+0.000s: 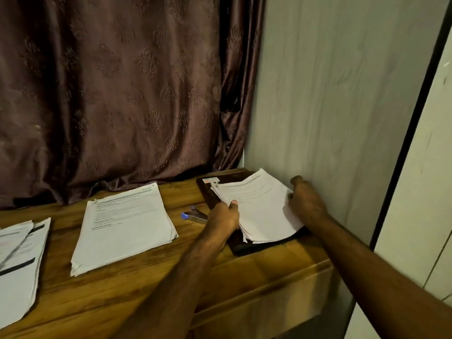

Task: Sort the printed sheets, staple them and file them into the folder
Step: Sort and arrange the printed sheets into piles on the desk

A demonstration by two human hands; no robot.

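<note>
The wooden table (244, 285) filled the foreground, its front edge nearest the camera. Two bare forearms reached across it to the far right corner. The left hand (223, 216) gripped the left edge of a bundle of printed sheets (259, 211), thumb lying on top. The right hand (307, 200) rested at the bundle's right edge beside the pale wall panel (330, 106), fingers loosely curled; whether they pinched the paper could not be told. The bundle lay on a dark folder (244, 245). A blue-tipped stapler (194, 215) sat just left of the folder. A second stack (124, 226) lay mid-table, a third stack (19, 263) at the left edge. A brown curtain (110, 94) hung behind.
</note>
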